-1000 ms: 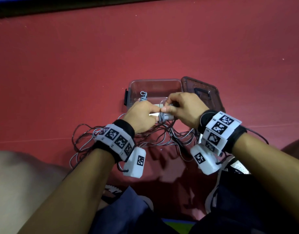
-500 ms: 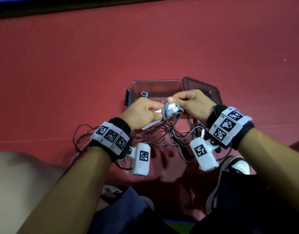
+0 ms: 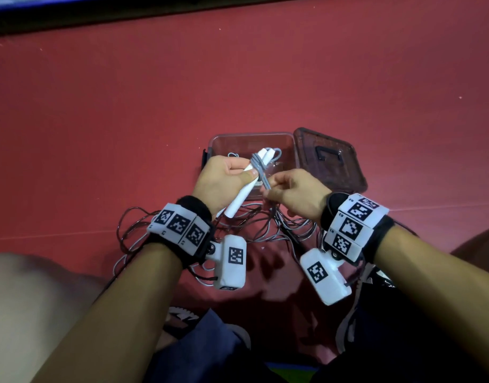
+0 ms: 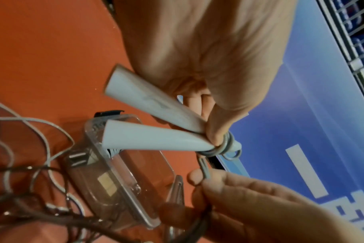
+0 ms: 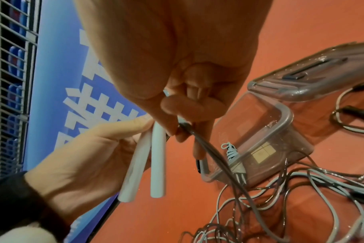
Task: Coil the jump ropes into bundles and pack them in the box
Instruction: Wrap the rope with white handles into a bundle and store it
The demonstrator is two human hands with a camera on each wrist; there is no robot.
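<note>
Gripping two white handles (image 3: 244, 189), the left hand (image 3: 224, 181) faced the right hand (image 3: 296, 194), which pinched grey cord (image 3: 264, 178); loose ropes (image 3: 265, 228), apparently tangled, fronted the clear box (image 3: 249, 136).

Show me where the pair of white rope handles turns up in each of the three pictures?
Head: white handles centre, in the left hand.
Left wrist: white handles centre, splayed below the palm.
Right wrist: white handles lower left of centre.
Shared landmark: clear box.

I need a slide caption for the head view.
Left hand grips white handles; right hand pinches grey rope.
</note>
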